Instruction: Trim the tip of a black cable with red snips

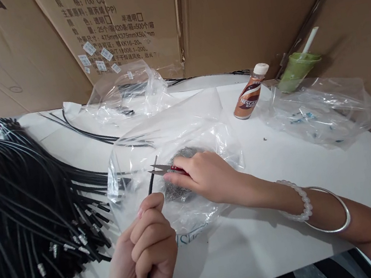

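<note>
From the head camera, the left hand (148, 254) is closed around a thin black cable (151, 182), holding its free end upright so the tip stands clear above the table (291, 216). The right hand (206, 178) is clamped on small red-handled snips (164, 168), blades parted and touching the cable near its tip. Both work over a clear plastic bag (171, 136) with grey scraps inside, likely there to catch offcuts. A big bundle of black cables (22, 209) lies at the left, within reach
</note>
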`<state>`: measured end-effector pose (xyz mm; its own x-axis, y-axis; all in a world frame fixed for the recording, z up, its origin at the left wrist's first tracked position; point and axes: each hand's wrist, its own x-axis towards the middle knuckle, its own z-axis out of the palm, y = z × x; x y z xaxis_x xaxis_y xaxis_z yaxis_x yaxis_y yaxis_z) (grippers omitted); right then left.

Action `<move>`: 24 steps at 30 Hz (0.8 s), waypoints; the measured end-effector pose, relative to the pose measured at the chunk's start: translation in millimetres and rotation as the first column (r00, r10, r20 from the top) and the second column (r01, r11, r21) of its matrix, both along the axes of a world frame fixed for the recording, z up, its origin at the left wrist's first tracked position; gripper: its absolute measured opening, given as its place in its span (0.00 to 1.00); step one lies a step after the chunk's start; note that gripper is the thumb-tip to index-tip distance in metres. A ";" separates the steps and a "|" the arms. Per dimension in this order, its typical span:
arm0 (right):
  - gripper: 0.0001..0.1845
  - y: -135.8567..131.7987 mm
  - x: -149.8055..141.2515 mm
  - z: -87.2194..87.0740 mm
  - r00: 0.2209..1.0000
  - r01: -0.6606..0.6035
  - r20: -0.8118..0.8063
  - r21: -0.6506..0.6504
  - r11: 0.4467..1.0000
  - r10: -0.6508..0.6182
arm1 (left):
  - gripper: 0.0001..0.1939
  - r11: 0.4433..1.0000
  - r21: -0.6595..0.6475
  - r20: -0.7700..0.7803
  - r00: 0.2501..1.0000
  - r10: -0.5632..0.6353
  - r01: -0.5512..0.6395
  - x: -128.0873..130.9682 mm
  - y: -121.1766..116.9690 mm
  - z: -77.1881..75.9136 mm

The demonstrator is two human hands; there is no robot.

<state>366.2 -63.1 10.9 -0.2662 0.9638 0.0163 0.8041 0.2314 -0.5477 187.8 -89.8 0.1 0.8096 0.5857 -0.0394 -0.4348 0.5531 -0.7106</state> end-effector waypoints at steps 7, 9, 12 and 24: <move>0.24 2.4 -0.3 -5.9 0.993 0.005 -0.112 -0.118 0.993 -0.018 | 0.17 0.993 0.115 0.026 0.999 -0.041 0.038 1.3 5.2 -5.3; 0.24 3.3 -0.8 -6.6 0.991 0.011 -0.130 -0.133 0.991 -0.028 | 0.17 0.995 0.093 0.042 0.998 -0.046 0.042 1.9 4.9 -5.0; 0.25 4.5 -1.8 -8.8 0.991 0.024 -0.126 -0.131 0.991 -0.041 | 0.17 0.997 0.070 0.039 0.998 -0.039 0.036 1.8 3.7 -5.3; 0.26 4.3 7.0 4.0 0.992 0.122 0.025 -0.121 0.985 -0.120 | 0.16 0.994 0.111 -0.143 0.990 0.016 0.000 5.1 3.7 -5.0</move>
<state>373.2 -58.9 14.9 -0.1469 0.9833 -0.1072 0.8317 0.0641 -0.5514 192.9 -86.1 -4.9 0.7957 0.5990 -0.0899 -0.5324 0.6209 -0.5754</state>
